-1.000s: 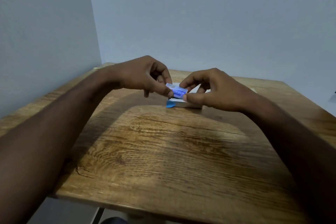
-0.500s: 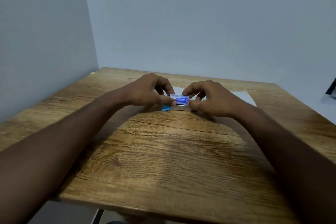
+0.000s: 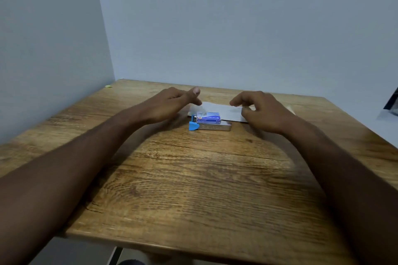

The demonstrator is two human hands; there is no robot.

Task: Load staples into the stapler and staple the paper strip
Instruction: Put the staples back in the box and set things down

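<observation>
One stapler [image 3: 212,126], silver with a blue end, is lying flat on the tabletop [image 3: 193,189] a little above the middle of the frame. One small blue staple box [image 3: 208,117] is sitting right on top of it. One white paper strip [image 3: 224,111] is lying just behind them. Two hands are hovering, one on each side, and both are holding nothing. The left hand [image 3: 170,104] is keeping its fingers loosely spread, thumb up. The right hand [image 3: 261,111] is curling its fingers, but they are not touching. I think loading is not yet done. Next, a hand needs to pick up the box, open it, and take out staples.
</observation>
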